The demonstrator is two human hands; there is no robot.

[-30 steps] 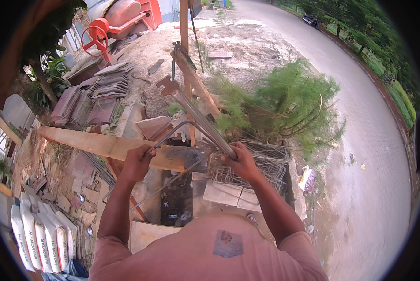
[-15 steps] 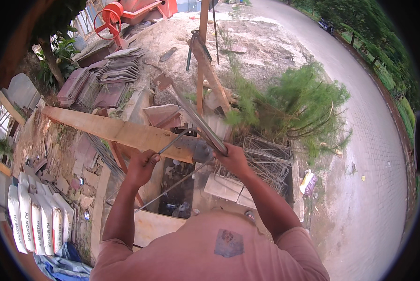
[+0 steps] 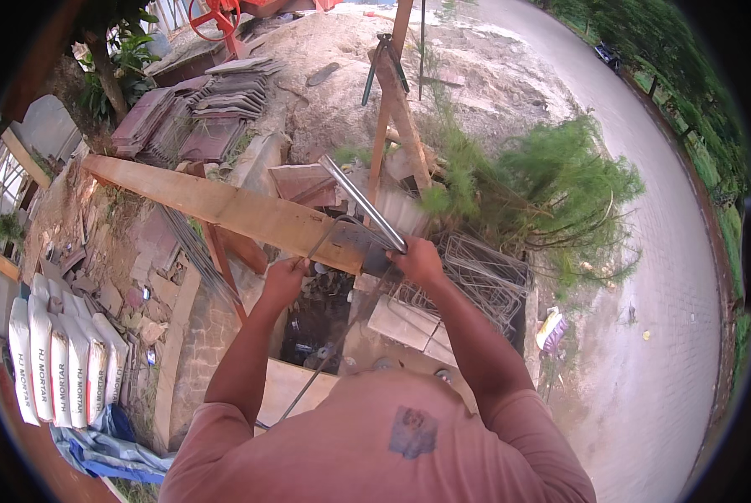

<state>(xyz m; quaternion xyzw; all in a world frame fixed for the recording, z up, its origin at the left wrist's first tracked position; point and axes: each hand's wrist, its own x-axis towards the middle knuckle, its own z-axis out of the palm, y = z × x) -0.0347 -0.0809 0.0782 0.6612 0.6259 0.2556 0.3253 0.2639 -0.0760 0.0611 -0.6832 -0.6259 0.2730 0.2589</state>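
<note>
My left hand (image 3: 285, 278) is closed on a bent steel rod (image 3: 329, 227) beside the lower edge of a long wooden plank (image 3: 225, 203). The rod loops over the plank near a dark metal plate (image 3: 365, 256) at its right end, and a long length runs down toward my body. My right hand (image 3: 417, 261), just right of the plate, grips a shiny metal bar (image 3: 361, 199) that slants up to the left above the plank. A tangle of bent rebar frames (image 3: 486, 270) lies to the right of that hand.
A dark pit (image 3: 313, 323) opens below the plank. Stacked roof tiles (image 3: 225, 105), upright timber (image 3: 399, 109) with cutters (image 3: 370, 71), and a red mixer (image 3: 220, 23) are ahead. Pine branches (image 3: 543, 197) and a paved road (image 3: 660, 335) are right; white sacks (image 3: 65, 360) are left.
My left hand has moved right, toward the plate, with the rod. The bar's upper end has shifted and its brown bracket no longer shows. The whole view has shifted slightly.
</note>
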